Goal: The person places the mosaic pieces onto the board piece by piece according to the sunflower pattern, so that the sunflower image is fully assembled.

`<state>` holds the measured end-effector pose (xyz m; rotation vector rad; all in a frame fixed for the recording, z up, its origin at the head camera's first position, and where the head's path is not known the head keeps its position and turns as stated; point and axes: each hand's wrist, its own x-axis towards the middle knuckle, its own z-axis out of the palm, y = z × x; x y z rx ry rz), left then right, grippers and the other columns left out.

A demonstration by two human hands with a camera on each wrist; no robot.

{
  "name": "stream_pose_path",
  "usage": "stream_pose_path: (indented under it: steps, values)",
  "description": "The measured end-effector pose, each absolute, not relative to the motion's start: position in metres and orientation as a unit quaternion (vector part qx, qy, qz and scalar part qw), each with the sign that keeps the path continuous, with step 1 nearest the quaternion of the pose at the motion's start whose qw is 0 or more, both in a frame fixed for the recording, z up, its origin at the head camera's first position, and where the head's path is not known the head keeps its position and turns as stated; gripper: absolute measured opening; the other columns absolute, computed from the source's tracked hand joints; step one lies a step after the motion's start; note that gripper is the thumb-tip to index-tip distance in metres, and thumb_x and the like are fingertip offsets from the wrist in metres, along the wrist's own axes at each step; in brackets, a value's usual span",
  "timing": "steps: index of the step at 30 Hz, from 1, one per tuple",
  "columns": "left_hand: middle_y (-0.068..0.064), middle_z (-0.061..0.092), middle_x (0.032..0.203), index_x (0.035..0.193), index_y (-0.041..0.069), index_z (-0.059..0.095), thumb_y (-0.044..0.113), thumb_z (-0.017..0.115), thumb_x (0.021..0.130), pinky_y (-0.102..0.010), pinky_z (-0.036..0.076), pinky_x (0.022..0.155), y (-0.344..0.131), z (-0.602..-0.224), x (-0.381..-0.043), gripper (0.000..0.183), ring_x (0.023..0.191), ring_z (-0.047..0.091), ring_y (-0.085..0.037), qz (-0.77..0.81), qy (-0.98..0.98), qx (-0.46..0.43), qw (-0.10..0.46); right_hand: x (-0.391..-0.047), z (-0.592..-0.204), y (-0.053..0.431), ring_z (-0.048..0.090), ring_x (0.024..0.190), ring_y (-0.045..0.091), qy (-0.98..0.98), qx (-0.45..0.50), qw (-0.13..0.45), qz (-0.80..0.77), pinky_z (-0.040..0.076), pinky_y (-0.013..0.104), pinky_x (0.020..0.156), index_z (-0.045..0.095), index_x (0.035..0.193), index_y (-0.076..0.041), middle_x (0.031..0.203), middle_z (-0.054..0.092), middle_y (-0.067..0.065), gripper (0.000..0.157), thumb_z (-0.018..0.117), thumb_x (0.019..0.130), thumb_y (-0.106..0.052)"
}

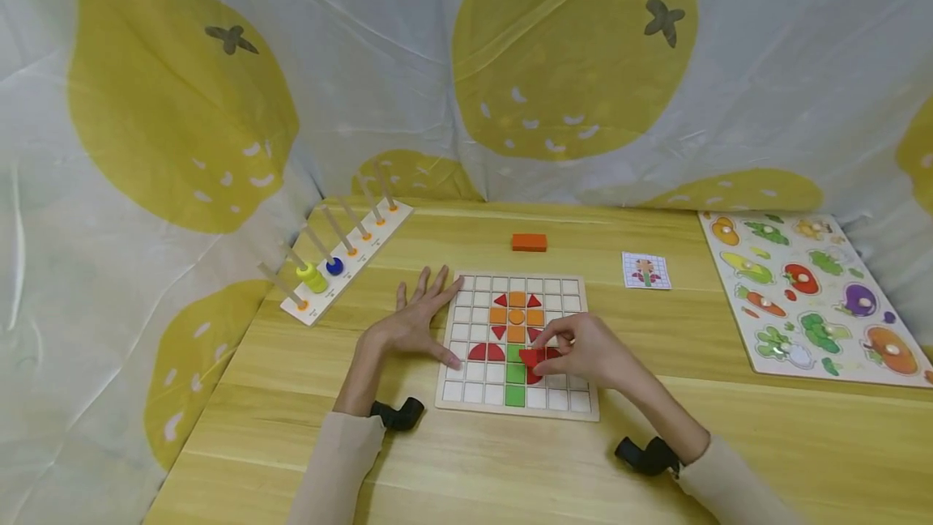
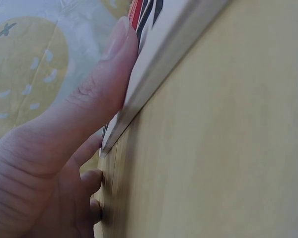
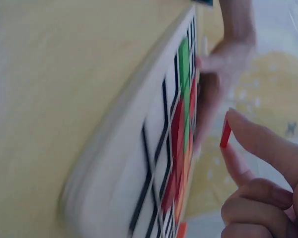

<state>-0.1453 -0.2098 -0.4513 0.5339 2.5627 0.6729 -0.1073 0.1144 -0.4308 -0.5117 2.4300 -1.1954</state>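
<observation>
A square wooden grid board lies on the table, with orange squares, an orange circle, red triangles, red curved pieces and a column of green squares set in it. My left hand rests at the board's left side, fingers spread, its thumb along the edge. Above the board, right of the green column, my right hand pinches a small flat red piece between thumb and forefinger. The right wrist view shows that red piece edge-on, apart from the grid surface.
Behind the board sits an orange block, and to its right a small picture card. A peg rack with yellow and blue rings stands at left. The vegetable puzzle board lies at right. A lemon-print curtain hangs behind.
</observation>
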Motion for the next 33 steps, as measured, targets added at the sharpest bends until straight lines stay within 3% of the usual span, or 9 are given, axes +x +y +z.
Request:
stream_pose_path:
  steps: [10,18,25,33]
  values:
    - [-0.009,-0.016,0.175,0.168,0.024,0.008,0.056,0.092,0.069,-0.069,-0.019,0.122,-0.207,-0.451,-0.145,0.134,0.159,-0.025,-0.037,0.238,0.927,0.192,0.219,-0.100,-0.440,0.064,0.041,0.052,0.010,0.877,-0.172,0.188,-0.408,0.028,0.021,0.050,0.079,0.080,-0.014,0.054,0.045,-0.005,0.022,0.097,0.070,-0.020]
    - [-0.010,-0.015,0.175,0.168,0.024,0.008,0.056,0.093,0.068,-0.069,-0.019,0.122,-0.207,-0.450,-0.146,0.135,0.159,-0.024,-0.037,0.243,0.926,0.191,0.218,-0.096,-0.440,0.055,0.046,0.052,0.011,0.897,-0.167,0.168,-0.373,0.028,0.022,0.048,0.077,0.080,-0.016,0.056,0.049,-0.005,0.024,0.098,0.068,-0.021]
    - [-0.009,-0.016,0.175,0.168,0.025,0.008,0.057,0.092,0.068,-0.069,-0.019,0.123,-0.208,-0.451,-0.145,0.135,0.159,-0.025,-0.036,0.238,0.927,0.189,0.221,-0.095,-0.441,0.054,0.041,0.049,0.008,0.883,-0.171,0.183,-0.397,0.026,0.020,0.047,0.084,0.087,-0.013,0.051,0.047,-0.006,0.018,0.094,0.073,-0.013]
    - [-0.008,-0.016,0.175,0.168,0.025,0.008,0.056,0.093,0.068,-0.068,-0.019,0.123,-0.209,-0.451,-0.146,0.135,0.159,-0.025,-0.036,0.239,0.927,0.188,0.219,-0.093,-0.440,0.053,0.045,0.052,0.009,0.897,-0.166,0.158,-0.378,0.027,0.020,0.047,0.083,0.082,-0.013,0.054,0.053,-0.006,0.017,0.095,0.070,-0.013]
